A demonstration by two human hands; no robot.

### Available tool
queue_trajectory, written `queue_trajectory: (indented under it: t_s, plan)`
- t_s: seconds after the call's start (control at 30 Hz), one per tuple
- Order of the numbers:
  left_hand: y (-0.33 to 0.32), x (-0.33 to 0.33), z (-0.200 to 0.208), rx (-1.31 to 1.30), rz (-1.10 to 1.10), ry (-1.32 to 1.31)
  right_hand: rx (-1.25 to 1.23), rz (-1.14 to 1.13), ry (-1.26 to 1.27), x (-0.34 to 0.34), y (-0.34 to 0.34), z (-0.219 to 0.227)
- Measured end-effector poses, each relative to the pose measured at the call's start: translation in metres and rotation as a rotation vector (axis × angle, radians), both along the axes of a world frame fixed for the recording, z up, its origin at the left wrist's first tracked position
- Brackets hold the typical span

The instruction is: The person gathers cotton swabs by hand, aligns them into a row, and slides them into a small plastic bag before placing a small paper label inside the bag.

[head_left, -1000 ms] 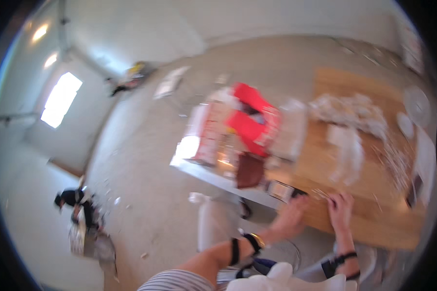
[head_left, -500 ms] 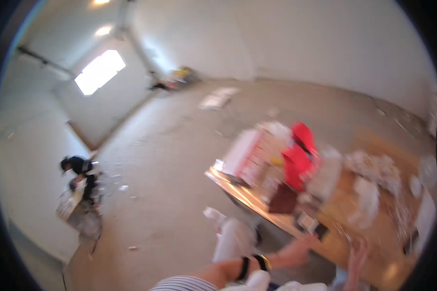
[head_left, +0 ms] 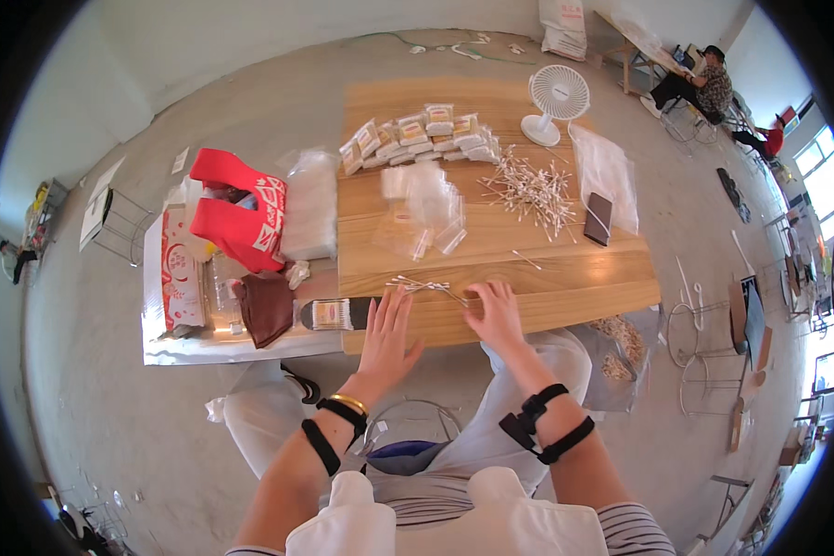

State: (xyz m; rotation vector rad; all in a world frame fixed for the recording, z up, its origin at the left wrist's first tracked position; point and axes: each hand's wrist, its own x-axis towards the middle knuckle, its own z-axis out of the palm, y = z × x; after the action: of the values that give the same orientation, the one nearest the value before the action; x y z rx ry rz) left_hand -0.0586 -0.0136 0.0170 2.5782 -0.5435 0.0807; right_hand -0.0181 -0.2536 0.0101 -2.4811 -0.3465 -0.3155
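Both hands lie flat on the near edge of the pale wooden table (head_left: 565,278). The left hand (head_left: 385,329) has its fingers spread and released, palm down, grasping nothing. The right hand (head_left: 496,313) is also down on the wood, fingers loose, fingertips touching a small bunch of thin white sticks (head_left: 422,285) that lies between the two hands, just beyond the left one.

Left of the left hand, a dark cylinder with a yellow label (head_left: 329,314) lies on its side at the table's corner, beside a dark brown pouch (head_left: 267,308) resting on a silvery sheet (head_left: 241,345).

Further out, mid-table, there is a loose heap of small clear bags (head_left: 426,208). To its right, a bigger scatter of white sticks (head_left: 533,190), then a dark phone (head_left: 599,219) lying on a clear plastic bag (head_left: 612,171).

At the far end, a row of small packets (head_left: 417,137) and a white desk fan (head_left: 556,102) standing upright.

Off the left side sits a red bag (head_left: 236,208). All around is a bare grey concrete floor (head_left: 250,102), with another person (head_left: 704,83) seated well apart in the far right corner.
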Motion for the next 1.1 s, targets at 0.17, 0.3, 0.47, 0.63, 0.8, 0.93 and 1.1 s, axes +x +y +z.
queue_trajectory:
  t_s: [0.17,0.3,0.47,0.63,0.8,0.93,1.1]
  plan:
    - [-0.014,0.039,-0.017,0.323,0.066,-0.012,-0.007,-0.068,-0.022,0.013,0.022,-0.015]
    - [-0.014,0.046,-0.029,0.321,0.041,0.026,0.087,-0.107,-0.001,0.018,0.008,-0.027]
    - [-0.021,0.029,-0.033,0.256,0.044,0.021,0.141,-0.172,0.052,0.045,0.001,-0.02]
    - [-0.028,0.03,-0.028,0.176,0.05,0.007,0.143,0.133,0.062,0.06,0.035,-0.018]
    - [-0.015,0.037,-0.015,0.215,-0.021,0.033,0.015,-0.233,-0.139,0.067,-0.021,-0.013]
    - [-0.025,0.042,-0.018,0.226,-0.039,0.026,-0.079,-0.541,-0.126,0.068,-0.082,-0.028]
    - [-0.037,0.044,-0.027,0.273,0.062,-0.01,0.071,-0.241,0.021,0.07,0.003,-0.031]
